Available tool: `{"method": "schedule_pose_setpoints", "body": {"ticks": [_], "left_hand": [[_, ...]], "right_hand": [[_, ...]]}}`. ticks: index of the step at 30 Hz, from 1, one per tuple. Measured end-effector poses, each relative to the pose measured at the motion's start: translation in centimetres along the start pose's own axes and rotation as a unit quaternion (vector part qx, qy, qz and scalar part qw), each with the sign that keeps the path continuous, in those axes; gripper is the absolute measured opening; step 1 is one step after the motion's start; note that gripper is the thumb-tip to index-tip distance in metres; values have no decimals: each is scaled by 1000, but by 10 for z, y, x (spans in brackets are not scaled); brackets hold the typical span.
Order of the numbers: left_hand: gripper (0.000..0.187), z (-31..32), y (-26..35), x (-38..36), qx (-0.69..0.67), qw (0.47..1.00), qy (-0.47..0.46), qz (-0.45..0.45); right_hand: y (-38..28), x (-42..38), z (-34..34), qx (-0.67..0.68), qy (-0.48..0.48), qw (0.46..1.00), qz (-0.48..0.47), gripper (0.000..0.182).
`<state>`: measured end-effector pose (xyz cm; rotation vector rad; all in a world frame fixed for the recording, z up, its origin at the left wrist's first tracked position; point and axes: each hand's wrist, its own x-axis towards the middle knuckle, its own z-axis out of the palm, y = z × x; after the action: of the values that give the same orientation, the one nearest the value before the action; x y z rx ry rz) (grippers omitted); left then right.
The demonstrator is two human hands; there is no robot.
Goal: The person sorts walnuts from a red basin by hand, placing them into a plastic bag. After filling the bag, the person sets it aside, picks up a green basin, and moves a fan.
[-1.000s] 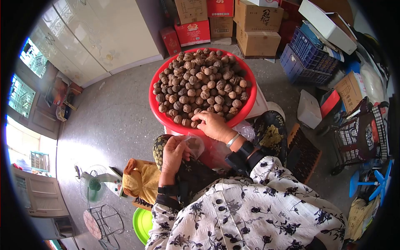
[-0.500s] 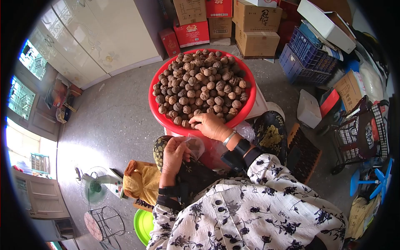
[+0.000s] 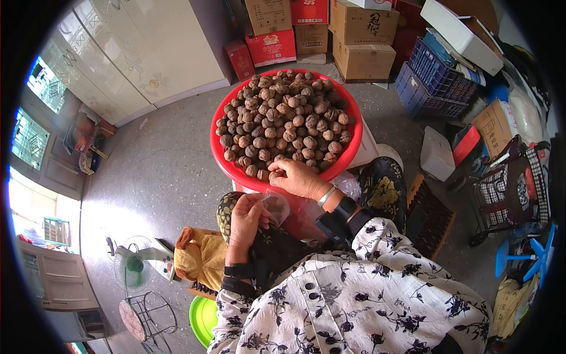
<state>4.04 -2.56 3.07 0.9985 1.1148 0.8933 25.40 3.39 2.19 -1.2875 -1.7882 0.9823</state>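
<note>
A heap of brown walnuts (image 3: 283, 121) fills a wide red basin (image 3: 219, 154) in front of me. At the basin's near edge, my right hand (image 3: 298, 178) has its fingers closed around a walnut (image 3: 275, 175), partly hidden by them. Lower and to the left, above my knee, my left hand (image 3: 244, 219) pinches a small clear plastic bag (image 3: 276, 206). The bag hangs between the two hands, its opening toward the right hand. What lies inside the bag is hard to make out.
Cardboard boxes (image 3: 364, 59) are stacked behind the basin. Blue crates (image 3: 439, 76) and a checked cart (image 3: 501, 186) stand to the right. A fan (image 3: 135, 264), a wire stool (image 3: 138, 318) and a lime-green basin (image 3: 201, 321) are at lower left. Crumpled clear plastic (image 3: 349, 186) lies beside my right wrist.
My right hand has shifted very slightly at the basin's near edge, its fingers drawn closer round the walnut. The left hand and bag stay almost where they were.
</note>
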Motion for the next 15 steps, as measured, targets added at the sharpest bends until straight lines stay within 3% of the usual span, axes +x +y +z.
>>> {"method": "schedule_pose_setpoints", "body": {"ticks": [9, 11, 15], "left_hand": [[18, -1, -2, 1, -6, 1000, 4, -1], [19, -2, -3, 2, -6, 1000, 4, 0], [18, -3, -5, 3, -8, 1000, -2, 7]], "right_hand": [[0, 0, -5, 57, 24, 996, -62, 23], [-5, -3, -9, 117, -21, 993, -27, 25], [-5, -7, -15, 166, -40, 984, -51, 23]]}}
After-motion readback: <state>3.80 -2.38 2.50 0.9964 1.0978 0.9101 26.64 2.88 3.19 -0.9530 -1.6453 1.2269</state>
